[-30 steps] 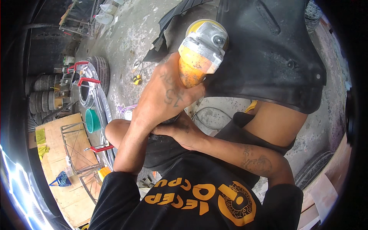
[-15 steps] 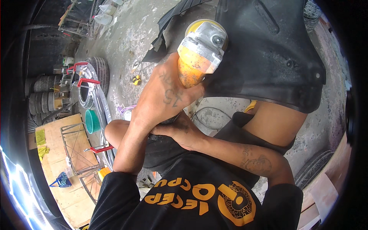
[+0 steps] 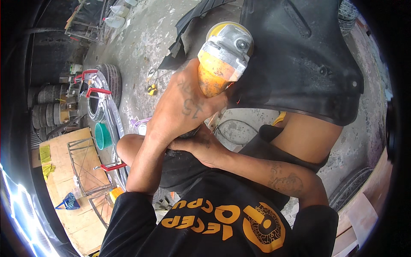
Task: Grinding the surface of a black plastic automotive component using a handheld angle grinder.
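Observation:
My left hand [image 3: 184,100] is closed round the yellow body of an angle grinder [image 3: 218,70] with a grey metal head. Lower down, my right hand [image 3: 203,147] is wrapped round the dark rear part of the tool, its fingers mostly hidden. A yellow-rimmed disc [image 3: 218,28] shows behind the grinder's head, next to a large black moulded panel [image 3: 295,73]. Whether the disc touches the panel is hidden. Small orange sparks [image 3: 231,85] show beside the grinder. My bent leg [image 3: 304,137] is under the panel's near edge.
To the left, red-handled clamps [image 3: 98,91] sit on a long silvery strip near a tyre [image 3: 112,83]. A green basin [image 3: 102,136], a plywood sheet [image 3: 55,171] and stacked tyres [image 3: 45,113] lie beyond. A cable [image 3: 235,122] runs on the floor below the panel.
Small orange sparks now show beside the grinder, where none were visible before. The grinder has shifted very slightly left; both hands keep their hold.

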`<state>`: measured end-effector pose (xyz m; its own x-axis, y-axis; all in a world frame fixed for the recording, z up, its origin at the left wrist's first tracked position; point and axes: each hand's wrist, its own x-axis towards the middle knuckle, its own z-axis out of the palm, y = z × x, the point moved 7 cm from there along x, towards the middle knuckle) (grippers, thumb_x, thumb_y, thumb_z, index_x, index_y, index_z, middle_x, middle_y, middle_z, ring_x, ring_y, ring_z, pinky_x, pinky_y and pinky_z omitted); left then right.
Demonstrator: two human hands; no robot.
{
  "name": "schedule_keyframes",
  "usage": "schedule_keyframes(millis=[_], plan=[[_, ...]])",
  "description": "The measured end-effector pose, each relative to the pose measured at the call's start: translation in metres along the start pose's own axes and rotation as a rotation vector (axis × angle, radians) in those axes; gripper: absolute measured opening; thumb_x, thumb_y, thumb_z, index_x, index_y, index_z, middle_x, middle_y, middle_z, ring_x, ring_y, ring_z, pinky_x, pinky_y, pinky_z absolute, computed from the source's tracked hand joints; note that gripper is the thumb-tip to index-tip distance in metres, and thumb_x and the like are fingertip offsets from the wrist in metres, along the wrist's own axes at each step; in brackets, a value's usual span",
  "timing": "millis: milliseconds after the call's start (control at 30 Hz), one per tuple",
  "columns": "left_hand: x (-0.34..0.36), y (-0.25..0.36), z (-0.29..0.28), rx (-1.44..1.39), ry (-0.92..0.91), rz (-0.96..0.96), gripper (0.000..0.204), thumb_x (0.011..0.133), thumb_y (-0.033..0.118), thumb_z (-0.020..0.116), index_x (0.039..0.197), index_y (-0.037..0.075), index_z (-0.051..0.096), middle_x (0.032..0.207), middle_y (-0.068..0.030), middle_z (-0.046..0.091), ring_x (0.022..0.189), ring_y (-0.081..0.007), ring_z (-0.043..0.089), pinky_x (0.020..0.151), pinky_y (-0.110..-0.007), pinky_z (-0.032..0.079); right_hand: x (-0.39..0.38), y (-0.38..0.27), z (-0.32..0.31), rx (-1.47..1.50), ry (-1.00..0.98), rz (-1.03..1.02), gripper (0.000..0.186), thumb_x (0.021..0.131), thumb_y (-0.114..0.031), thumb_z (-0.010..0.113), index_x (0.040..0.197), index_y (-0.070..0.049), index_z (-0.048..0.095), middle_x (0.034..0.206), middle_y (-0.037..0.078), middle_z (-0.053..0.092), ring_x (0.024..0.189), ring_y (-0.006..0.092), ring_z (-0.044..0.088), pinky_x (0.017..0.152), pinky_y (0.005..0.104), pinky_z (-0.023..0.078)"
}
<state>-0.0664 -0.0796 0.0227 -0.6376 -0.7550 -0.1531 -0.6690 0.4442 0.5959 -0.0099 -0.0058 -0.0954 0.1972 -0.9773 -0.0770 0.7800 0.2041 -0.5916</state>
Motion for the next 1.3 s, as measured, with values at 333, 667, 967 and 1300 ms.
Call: schedule_keyframes(millis=[333,667,967,1300], plan=[[0.0,-0.002,-0.001,0.005,0.008,0.024,0.051,0.075,0.017,0.081,0.118,-0.005,0.064,0.098,-0.0228,0.075,0.091,-0.0329,0.075,0.083,-0.042,0.057,0.002,0.005,0.002,0.008,-0.016,0.001,0.069,0.084,-0.01,0.085,0.143,0.002,0.05,0.136,0.012,0.062,0.127,0.0207,0.061,0.108,0.0355,0.052],[0.002,-0.001,0.0,-0.017,0.015,0.039,0.053,0.073,0.016,0.079,0.118,-0.007,0.063,0.095,-0.0265,0.074,0.09,-0.0376,0.075,0.082,-0.043,0.057,-0.001,0.001,-0.001,0.024,0.002,0.014,0.069,0.086,-0.008,0.083,0.144,0.003,0.048,0.134,0.012,0.062,0.126,0.0207,0.061,0.108,0.0357,0.052],[-0.032,-0.056,-0.018,-0.349,0.227,-0.131,0.043,0.08,0.018,0.082,0.112,-0.006,0.064,0.091,-0.0116,0.073,0.079,-0.018,0.069,0.073,-0.034,0.055,0.007,0.006,-0.004,-0.25,-0.083,0.081,0.058,0.08,-0.012,0.086,0.128,0.005,0.06,0.109,0.011,0.073,0.108,0.0183,0.069,0.095,0.0335,0.055],[-0.069,-0.166,-0.008,-1.02,0.423,-0.193,0.023,0.089,0.01,0.069,0.105,-0.006,0.064,0.079,-0.0141,0.069,0.068,-0.0194,0.068,0.06,-0.032,0.056,0.027,0.045,-0.019,-0.682,0.066,0.114,0.069,0.07,-0.017,0.089,0.125,0.005,0.055,0.112,0.017,0.069,0.104,0.0251,0.068,0.093,0.0385,0.053]])
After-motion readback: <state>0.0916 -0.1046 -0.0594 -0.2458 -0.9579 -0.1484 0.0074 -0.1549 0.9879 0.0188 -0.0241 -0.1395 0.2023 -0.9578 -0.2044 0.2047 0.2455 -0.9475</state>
